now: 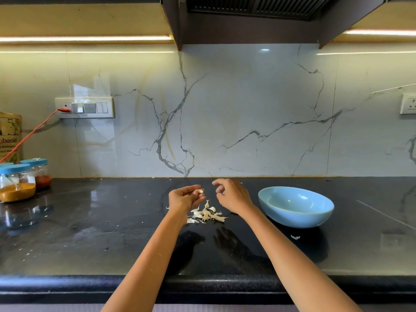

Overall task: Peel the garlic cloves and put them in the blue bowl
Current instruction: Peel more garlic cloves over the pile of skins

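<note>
My left hand (185,197) is raised over the black counter and pinches a pale garlic clove (199,191) at its fingertips. My right hand (231,194) hovers just right of it with fingers loosely curled and nothing in them. A small heap of white garlic skins (207,213) lies on the counter below both hands. The blue bowl (295,206) stands to the right of my right hand; what I can see of its inside holds nothing.
Spice jars with blue lids (16,182) stand at the far left by a brown paper bag (10,136) and an orange cable (29,135). A stray skin (295,237) lies in front of the bowl. The counter's front edge (207,283) runs below my forearms.
</note>
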